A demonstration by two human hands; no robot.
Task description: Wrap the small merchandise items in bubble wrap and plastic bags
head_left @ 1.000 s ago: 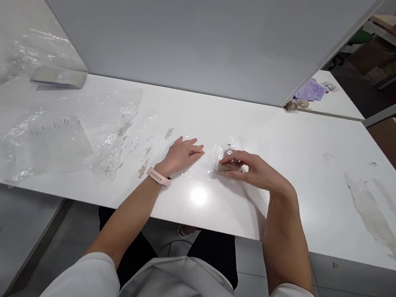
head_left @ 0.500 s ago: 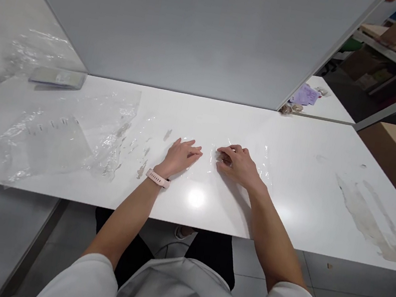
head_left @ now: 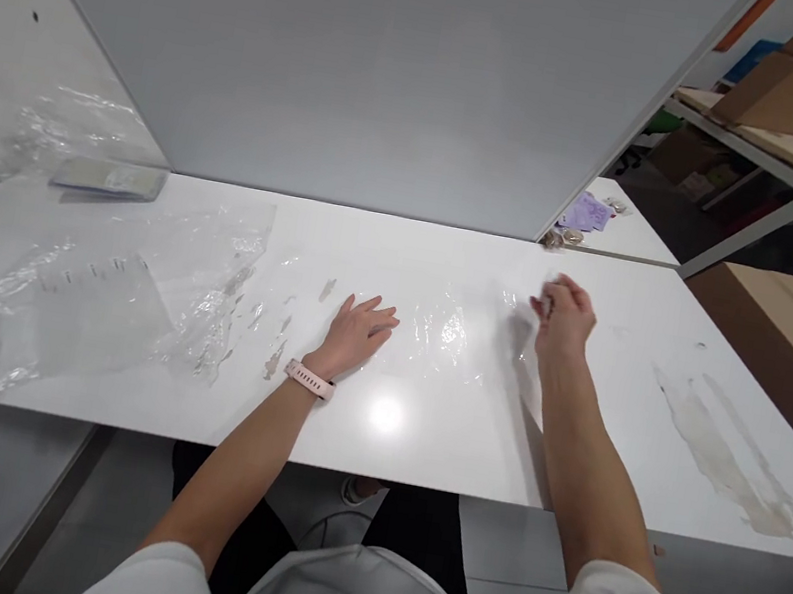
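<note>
Clear film (head_left: 448, 331) between hands, left hand (head_left: 354, 331) flat pinning it, right hand (head_left: 564, 317) pinching its edge, crumpled bags (head_left: 116, 286) leftward.

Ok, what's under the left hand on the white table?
The left hand lies palm down on the white table, its fingertips on the edge of a clear plastic sheet. Whatever is beneath the palm is covered and cannot be seen.

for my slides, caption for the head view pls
Left hand flat on clear film on white table; right hand raised.
</note>
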